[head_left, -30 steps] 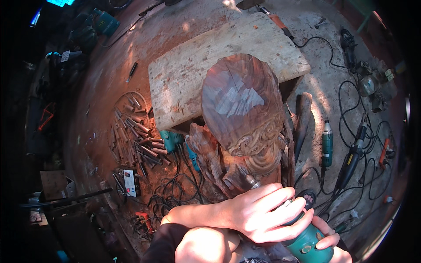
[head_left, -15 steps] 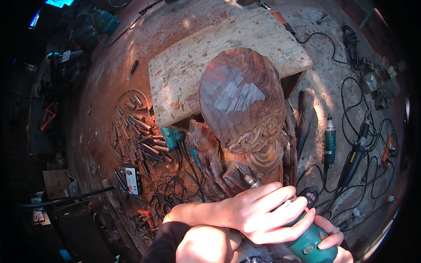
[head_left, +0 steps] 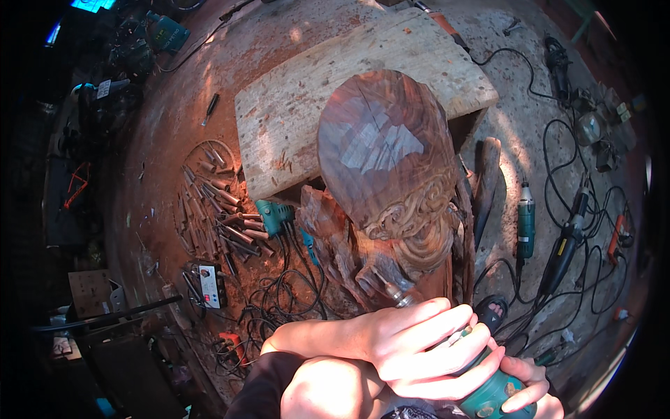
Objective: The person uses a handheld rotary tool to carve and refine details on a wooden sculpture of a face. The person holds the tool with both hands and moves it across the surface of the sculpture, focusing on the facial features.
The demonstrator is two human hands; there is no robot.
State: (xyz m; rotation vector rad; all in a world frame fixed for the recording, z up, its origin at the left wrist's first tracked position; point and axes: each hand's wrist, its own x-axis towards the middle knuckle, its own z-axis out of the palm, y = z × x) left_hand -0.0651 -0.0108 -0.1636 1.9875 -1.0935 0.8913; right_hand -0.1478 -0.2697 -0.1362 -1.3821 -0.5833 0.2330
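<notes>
Green power tool [head_left: 494, 397] held in two bare hands, with a carved wooden block beyond it. The left hand [head_left: 422, 349] wraps the front of the tool, fingers curled round the casing; the right hand [head_left: 527, 387] grips the rear, its fingers folded over the side. The metal nose [head_left: 398, 293] points up and left toward the carving [head_left: 387, 153] — whether its tip touches the wood cannot be told. The carving leans at the near edge of a pale wooden board [head_left: 293, 112]: smooth, rounded top, curling relief below. Left of it lie a heap of chisels [head_left: 223, 216] and a tangle of black cables [head_left: 283, 297]. Labels and writing: a white control box [head_left: 209, 286] bears small markings; a black power tool [head_left: 562, 246] carries a yellow label beside a second green tool [head_left: 525, 223]; a green cylinder [head_left: 166, 33] shows lettering — small and dim.
</notes>
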